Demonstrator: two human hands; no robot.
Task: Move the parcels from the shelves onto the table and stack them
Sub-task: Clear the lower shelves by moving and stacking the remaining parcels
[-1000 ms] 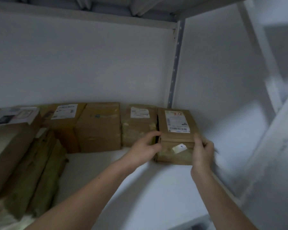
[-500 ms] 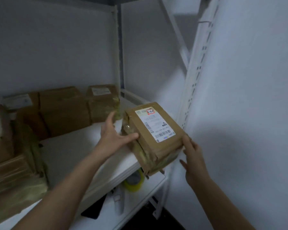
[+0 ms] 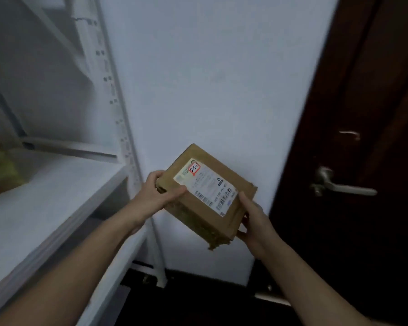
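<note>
- Fingers of left hand (image 3: 156, 196) curl round the parcel's (image 3: 206, 196) left corner, thumb on top.
- Right hand (image 3: 253, 221) grips its right end.
- Parcel tilted, between both hands, beside the shelf (image 3: 57, 198).

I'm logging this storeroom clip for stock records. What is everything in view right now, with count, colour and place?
held parcel: 1, brown cardboard, in mid-air between shelf unit and door
shipping label: 1, white, on its top
shelf parcel: 1, yellowish brown, blurred, far left on shelf
shelf unit: 1, white, left
wall: 1, white, centre
door: 1, dark brown, right
door handle: 1, silver, on door
left hand, right hand: 2, gripping opposite ends of the held parcel
</note>
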